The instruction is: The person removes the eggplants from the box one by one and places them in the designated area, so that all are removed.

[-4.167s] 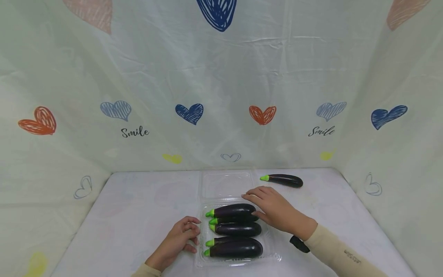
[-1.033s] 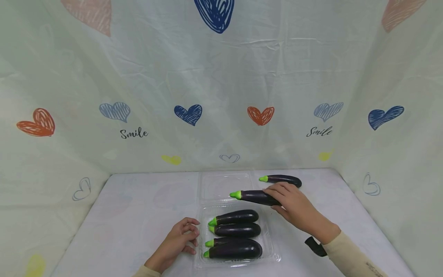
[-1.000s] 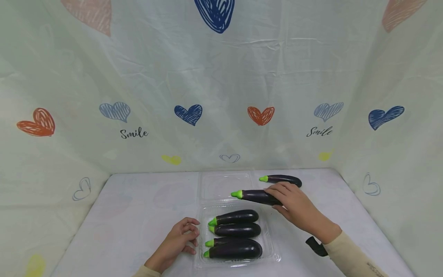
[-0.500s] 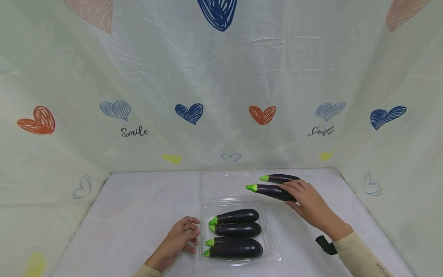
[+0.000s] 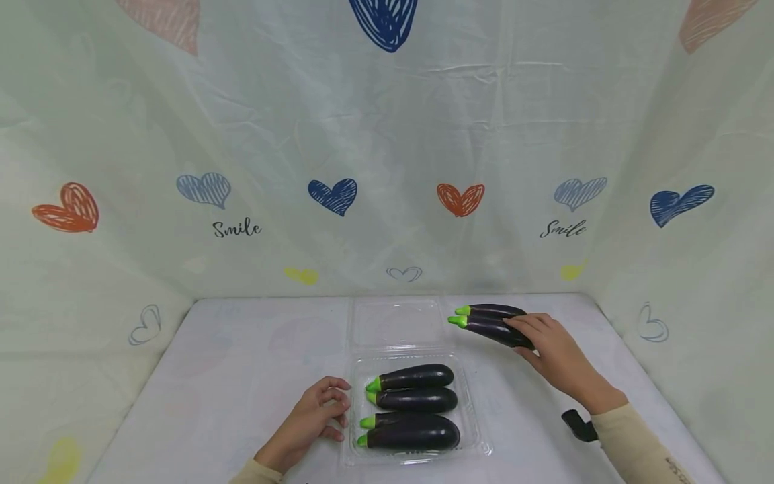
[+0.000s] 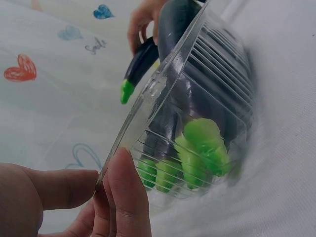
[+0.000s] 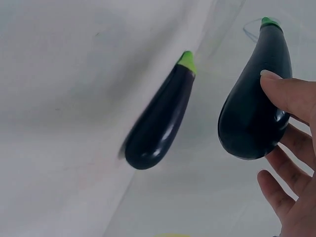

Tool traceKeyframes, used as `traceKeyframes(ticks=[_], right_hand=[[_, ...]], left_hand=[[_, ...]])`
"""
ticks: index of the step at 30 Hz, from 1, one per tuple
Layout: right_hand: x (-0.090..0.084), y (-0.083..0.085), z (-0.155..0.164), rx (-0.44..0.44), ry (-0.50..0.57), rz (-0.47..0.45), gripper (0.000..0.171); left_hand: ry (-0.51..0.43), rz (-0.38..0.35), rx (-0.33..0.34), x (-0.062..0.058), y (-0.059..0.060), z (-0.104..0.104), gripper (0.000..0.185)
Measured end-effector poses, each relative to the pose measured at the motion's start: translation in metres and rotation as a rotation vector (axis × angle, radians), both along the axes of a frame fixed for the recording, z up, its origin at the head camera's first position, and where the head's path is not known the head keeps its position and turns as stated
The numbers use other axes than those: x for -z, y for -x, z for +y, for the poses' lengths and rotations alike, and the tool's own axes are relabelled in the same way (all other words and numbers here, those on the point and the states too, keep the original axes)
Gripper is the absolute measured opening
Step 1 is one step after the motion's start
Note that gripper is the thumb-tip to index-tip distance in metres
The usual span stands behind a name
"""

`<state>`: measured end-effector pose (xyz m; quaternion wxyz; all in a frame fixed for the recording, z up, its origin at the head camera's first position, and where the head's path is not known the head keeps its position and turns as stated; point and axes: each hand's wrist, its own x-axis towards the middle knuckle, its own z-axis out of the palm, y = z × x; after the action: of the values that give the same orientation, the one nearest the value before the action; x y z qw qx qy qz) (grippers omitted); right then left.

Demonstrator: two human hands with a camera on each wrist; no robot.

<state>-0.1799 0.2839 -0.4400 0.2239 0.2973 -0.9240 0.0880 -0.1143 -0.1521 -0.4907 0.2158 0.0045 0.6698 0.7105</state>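
Observation:
In the head view my right hand (image 5: 553, 356) holds a dark purple eggplant (image 5: 492, 329) with a bright green stem above the back right of the table. The right wrist view shows the thumb pressed on its side and the fingers beneath. Another eggplant (image 7: 160, 121) lies on the table, apart from the held one in that view. Several eggplants (image 5: 414, 432) lie side by side in a clear plastic clamshell box (image 5: 468, 396), stems to the left. At the box's left edge, my left hand (image 5: 316, 417) pinches the rim (image 6: 126, 129) between thumb and fingers.
The box's clear lid (image 5: 396, 324) lies folded back towards the rear wall. A white cloth (image 5: 254, 356) covers the table. Curtains (image 5: 387, 121) printed with hearts stand behind and at both sides. A black band (image 5: 579, 425) shows by the right wrist.
My right hand has taken an eggplant out of the box and carried it back and right, close to the eggplant on the table. My left hand has stayed at the box's rim.

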Motion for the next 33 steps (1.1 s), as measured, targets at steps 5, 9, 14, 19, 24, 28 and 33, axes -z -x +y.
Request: traceKeyframes(ticks=[5,9,14,19,24,28,33], right_hand=[[0.008,0.004,0.010,0.029,0.002,-0.009,0.059],[0.015,0.007,0.018,0.045,0.006,-0.031,0.058],[0.022,0.010,0.024,0.055,0.006,-0.043,0.057],[0.030,0.015,0.028,0.057,0.005,-0.071,0.056],[0.038,0.023,0.031,0.061,-0.014,-0.093,0.056],[0.042,0.029,0.031,0.058,-0.027,-0.111,0.054],[0.045,0.035,0.030,0.074,-0.054,-0.134,0.053]], left_hand=[[-0.002,-0.005,0.004,0.000,0.001,0.000,0.040],[-0.003,-0.007,0.006,0.001,0.001,0.000,0.039],[0.000,-0.011,0.003,0.000,0.000,-0.001,0.039],[0.006,-0.011,-0.001,-0.001,0.000,-0.001,0.039],[0.003,-0.016,0.007,-0.002,-0.001,-0.001,0.040],[-0.002,-0.018,0.007,-0.001,-0.001,-0.001,0.040],[0.001,-0.009,0.000,-0.002,-0.001,0.001,0.040]])
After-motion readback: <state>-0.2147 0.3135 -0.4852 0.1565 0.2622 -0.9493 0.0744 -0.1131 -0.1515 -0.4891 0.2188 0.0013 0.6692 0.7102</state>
